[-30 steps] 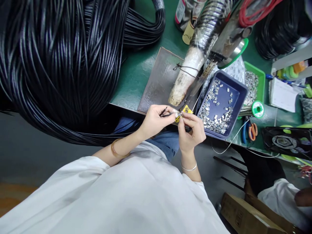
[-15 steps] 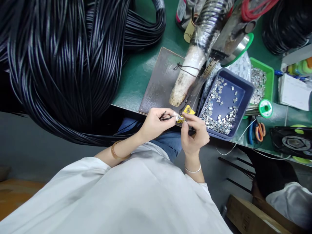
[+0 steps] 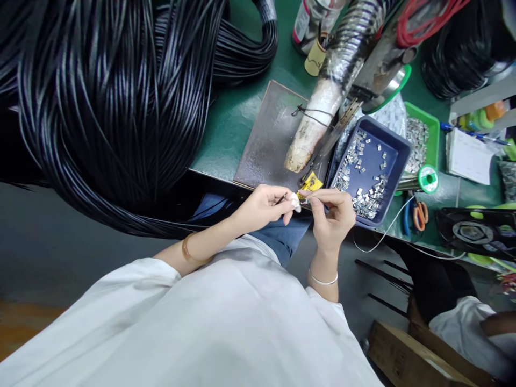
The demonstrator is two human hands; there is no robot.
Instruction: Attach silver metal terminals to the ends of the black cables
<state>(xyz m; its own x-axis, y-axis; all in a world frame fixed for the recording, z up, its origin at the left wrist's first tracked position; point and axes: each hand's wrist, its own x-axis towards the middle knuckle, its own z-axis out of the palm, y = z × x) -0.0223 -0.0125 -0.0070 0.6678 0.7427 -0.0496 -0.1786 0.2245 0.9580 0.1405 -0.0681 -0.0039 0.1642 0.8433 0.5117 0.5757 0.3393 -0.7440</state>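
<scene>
Left of the blue tray [image 3: 397, 177], the left hand [image 3: 264, 207] has its grip pinched on a black wire [image 3: 281, 200] and white scrap [image 3: 296, 202], facing the right hand [image 3: 334, 212]; that one, nearer the tray, pinches a small grey piece [image 3: 305, 201].

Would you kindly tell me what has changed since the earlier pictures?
The right hand has moved rightward, away from the left hand, and both have come slightly closer to the person. The small white piece in the left fingers shows more fully. No clear grasp or release is visible. The blue tray and brown board stayed put.
</scene>
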